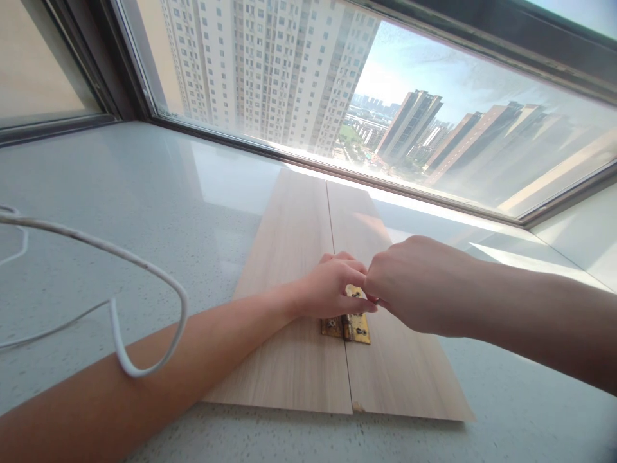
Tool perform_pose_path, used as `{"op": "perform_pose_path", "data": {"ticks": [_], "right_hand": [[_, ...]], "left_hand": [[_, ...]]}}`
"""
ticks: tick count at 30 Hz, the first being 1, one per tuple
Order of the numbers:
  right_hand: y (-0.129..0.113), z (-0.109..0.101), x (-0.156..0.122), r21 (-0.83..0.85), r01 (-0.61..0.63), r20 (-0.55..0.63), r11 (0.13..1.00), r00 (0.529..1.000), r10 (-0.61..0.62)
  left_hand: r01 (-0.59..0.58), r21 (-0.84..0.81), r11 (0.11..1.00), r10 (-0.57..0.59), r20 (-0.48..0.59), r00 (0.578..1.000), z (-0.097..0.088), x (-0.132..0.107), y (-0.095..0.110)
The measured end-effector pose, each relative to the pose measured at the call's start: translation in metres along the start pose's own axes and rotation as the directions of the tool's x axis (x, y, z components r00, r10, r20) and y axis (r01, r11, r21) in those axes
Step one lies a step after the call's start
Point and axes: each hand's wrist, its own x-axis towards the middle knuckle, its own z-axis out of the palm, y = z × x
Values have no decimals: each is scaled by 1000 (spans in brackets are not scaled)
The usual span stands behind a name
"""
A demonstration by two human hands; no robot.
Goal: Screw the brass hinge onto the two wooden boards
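Note:
Two pale wood-grain boards, the left board and the right board, lie side by side with a thin seam between them. A worn brass-coloured hinge spans the seam, with several screws or screw heads showing in it. My left hand rests over the hinge, covering part of it. Its thumb and forefinger curl together toward my right hand, and their tips are partly hidden. Above the right board, my right hand is closed in a fist against the left fingertips. Whatever it grips is concealed by the hand.
The boards lie on a speckled white sill. A white cable loops on the left, crossing in front of my left forearm. Behind the boards runs a dark window frame, with tall buildings outside. The right board's near edge has a small chip.

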Motion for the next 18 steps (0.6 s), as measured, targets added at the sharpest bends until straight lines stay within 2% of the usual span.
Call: {"op": "perform_pose_path", "data": {"ticks": [7, 12, 18], "right_hand": [[2, 5, -1, 44, -6, -41, 999, 999, 7], [-1, 1, -1, 5, 16, -5, 1000, 1000, -16], [-1, -2, -2, 48, -20, -40, 999, 999, 22]], "left_hand": [[-13, 5, 1000, 13, 34, 999, -3, 0, 4], [-29, -1, 1000, 29, 13, 1000, -1, 0, 0], [-14, -24, 1000, 15, 25, 1000, -2, 1, 1]]}}
